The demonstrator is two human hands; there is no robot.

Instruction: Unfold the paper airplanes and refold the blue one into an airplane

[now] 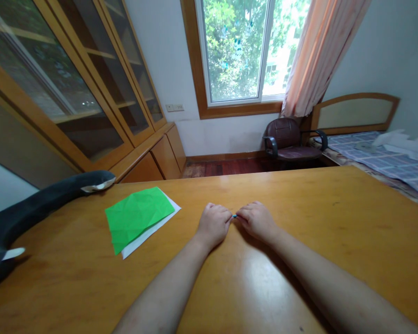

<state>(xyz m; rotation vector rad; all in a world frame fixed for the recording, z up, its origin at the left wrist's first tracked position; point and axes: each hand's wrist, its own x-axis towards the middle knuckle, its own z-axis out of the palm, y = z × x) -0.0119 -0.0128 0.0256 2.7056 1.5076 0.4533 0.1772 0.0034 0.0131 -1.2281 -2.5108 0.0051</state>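
Note:
Over the middle of the wooden table, my left hand (214, 222) and my right hand (257, 220) meet almost fingertip to fingertip. Both are closed around a slim blue stick-like thing (234, 216). Only a short piece of it shows in the gap between the fingers; the rest is covered, so its exact kind cannot be made out. To the left of my left hand lies a creased green sheet of paper (139, 215), with a white sheet (152, 236) partly under it.
A dark, long, soft-looking object with white parts (52, 197) lies along the left of the wooden table (334, 222). Behind the table are a glass-door cabinet (101, 83), a window (237, 51), a brown armchair (290, 139) and a bed (397, 157) at the right.

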